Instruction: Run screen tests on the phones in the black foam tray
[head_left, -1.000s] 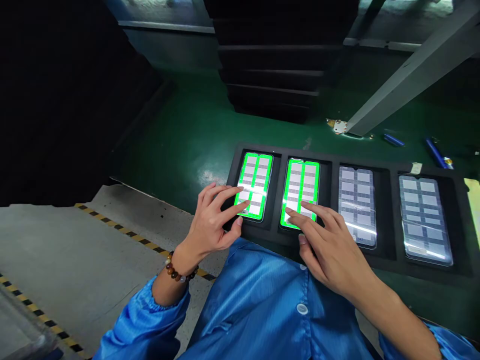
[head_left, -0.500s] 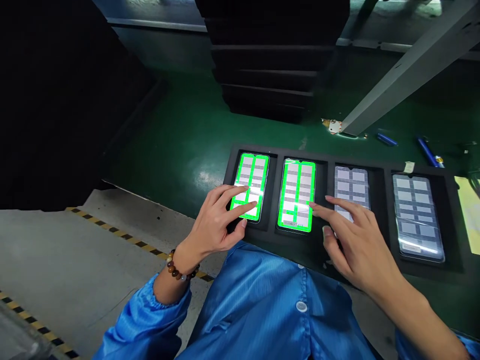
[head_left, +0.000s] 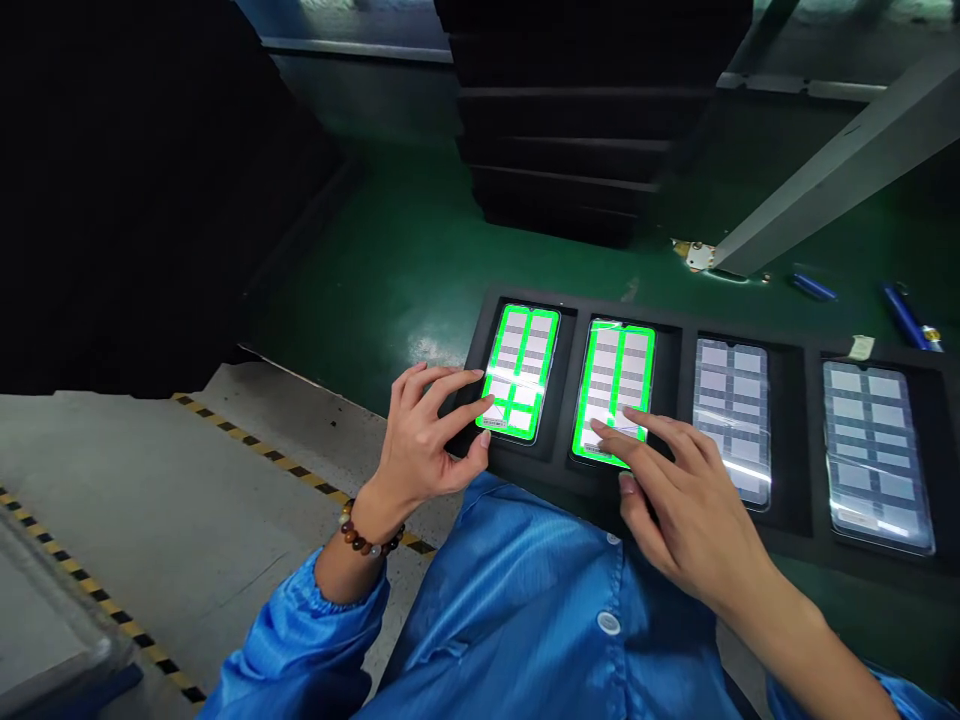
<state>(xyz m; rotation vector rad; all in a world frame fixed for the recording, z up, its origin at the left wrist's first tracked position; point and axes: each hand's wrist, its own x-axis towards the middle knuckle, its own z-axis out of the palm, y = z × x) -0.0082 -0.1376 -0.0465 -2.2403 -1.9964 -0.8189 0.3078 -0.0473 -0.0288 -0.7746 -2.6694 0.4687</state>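
Note:
Several smartphones lie face up in the recesses of a black tray [head_left: 559, 395]. The leftmost phone [head_left: 517, 370] and the second phone [head_left: 616, 375] show bright green grids with white blocks. Greyish grids fill the third phone [head_left: 731, 410] and the rightmost phone [head_left: 877, 450]. At the lower left edge of the leftmost phone is my left hand [head_left: 431, 430], fingers apart and holding nothing. My right hand [head_left: 679, 490] reaches over the lower part of the second phone, its fingers spread with fingertips at the screen; whether they touch it I cannot tell.
The tray rests on a green tabletop [head_left: 390, 270]. Behind it hang dark curtains [head_left: 555, 120]. A grey post [head_left: 825, 160] rises at the back right, near blue pen-like items [head_left: 814, 287]. Striped tape [head_left: 255, 445] marks the floor at left.
My right hand has moved left from the second phone's right edge onto its lower screen. My left hand has drawn back toward the first phone's left edge. The view has shifted slightly.

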